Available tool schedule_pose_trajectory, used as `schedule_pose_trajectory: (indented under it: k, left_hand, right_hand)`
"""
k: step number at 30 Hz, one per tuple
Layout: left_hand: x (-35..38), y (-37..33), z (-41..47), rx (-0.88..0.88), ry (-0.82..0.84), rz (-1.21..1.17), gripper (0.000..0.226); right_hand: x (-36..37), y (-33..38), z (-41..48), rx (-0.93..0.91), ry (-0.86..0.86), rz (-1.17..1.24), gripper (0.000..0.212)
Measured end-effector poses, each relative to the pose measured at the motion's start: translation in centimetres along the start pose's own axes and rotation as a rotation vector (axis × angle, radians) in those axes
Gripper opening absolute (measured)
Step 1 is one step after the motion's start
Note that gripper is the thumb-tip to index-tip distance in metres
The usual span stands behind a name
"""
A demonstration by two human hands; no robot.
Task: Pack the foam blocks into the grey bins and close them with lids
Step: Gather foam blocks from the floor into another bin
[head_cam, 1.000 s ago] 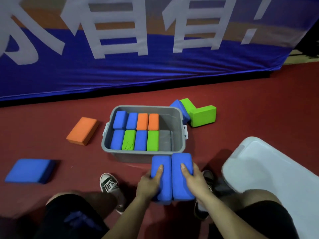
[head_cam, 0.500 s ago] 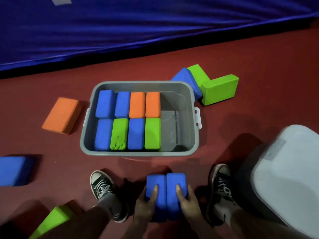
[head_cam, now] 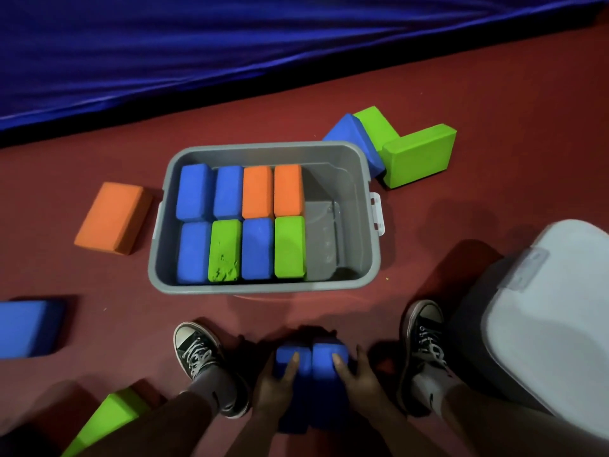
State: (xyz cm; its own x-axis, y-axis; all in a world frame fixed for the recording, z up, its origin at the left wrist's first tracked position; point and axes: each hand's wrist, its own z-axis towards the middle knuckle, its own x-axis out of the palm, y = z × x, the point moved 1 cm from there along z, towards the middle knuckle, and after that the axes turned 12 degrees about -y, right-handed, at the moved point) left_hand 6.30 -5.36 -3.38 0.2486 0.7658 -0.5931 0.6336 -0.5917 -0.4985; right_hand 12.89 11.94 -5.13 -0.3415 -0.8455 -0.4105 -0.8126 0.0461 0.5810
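A grey bin (head_cam: 365, 179) stands open on the red floor, holding several blue, orange and green foam blocks in two rows; its right end is bare. Low between my shoes, two blue blocks (head_cam: 311, 357) are pressed side by side. My left hand (head_cam: 280, 387) grips the left one and my right hand (head_cam: 359, 380) grips the right one, thumbs on top. Loose blocks lie around: an orange one (head_cam: 113, 217), a blue one (head_cam: 28, 328), a green one (head_cam: 105, 420) at the bottom left, and a blue (head_cam: 349, 133) and green one (head_cam: 420, 155) behind the bin.
A pale lid (head_cam: 553, 321) on another grey bin sits at the right, close to my right shoe (head_cam: 423, 341). My left shoe (head_cam: 197, 351) stands left of the held blocks. A blue banner (head_cam: 263, 37) hangs along the back.
The view has tilted down. The two blue blocks have come down and back from just in front of the bin to a spot low between my shoes, still in both hands.
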Motion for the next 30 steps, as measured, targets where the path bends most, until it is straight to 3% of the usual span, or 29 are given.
schedule_pose_trajectory:
  k: [2, 3, 6, 8, 10, 12, 16, 20, 30]
  left_hand:
    - [-1.1, -0.7, -0.2, 0.038, -0.008, 0.014, 0.049]
    - [-2.0, -1.7, -0.9, 0.051, -0.021, 0.004, 0.046]
    - [-5.3, -5.3, -4.1, 0.097, -0.028, -0.042, 0.044]
    - [-7.7, -7.4, -6.9, 0.172, -0.035, -0.051, 0.074]
    - [-9.5, -8.8, -9.0, 0.238, -0.061, -0.073, 0.1]
    - [-11.3, -10.0, -11.8, 0.306, -0.076, -0.121, 0.112]
    - [-14.1, -13.0, -18.5, 0.507, -0.053, -0.166, 0.09]
    - [-14.4, -15.3, -22.3, 0.681, 0.026, -0.175, 0.087]
    - [-8.7, -21.9, -23.1, 0.807, 0.136, -0.01, 0.093]
  right_hand:
    - [-1.6, 2.1, -0.8, -0.004, 0.005, -0.066, 0.152]
    - [-2.8, 3.6, -1.7, -0.029, 0.0, -0.077, 0.145]
    - [-6.5, 8.8, -6.4, -0.112, -0.069, -0.103, 0.09]
    - [-8.4, 11.0, -9.2, -0.182, -0.121, -0.085, 0.079]
    - [-10.2, 12.7, -12.7, -0.262, -0.151, -0.041, 0.075]
    - [-11.7, 13.4, -16.1, -0.328, -0.185, 0.007, 0.072]
    - [-14.9, 13.9, -22.6, -0.443, -0.268, 0.033, 0.068]
    - [-17.9, 13.7, -26.5, -0.495, -0.373, 0.07, 0.073]
    - [-25.0, 14.3, -24.0, -0.451, -0.476, 0.069, 0.079]
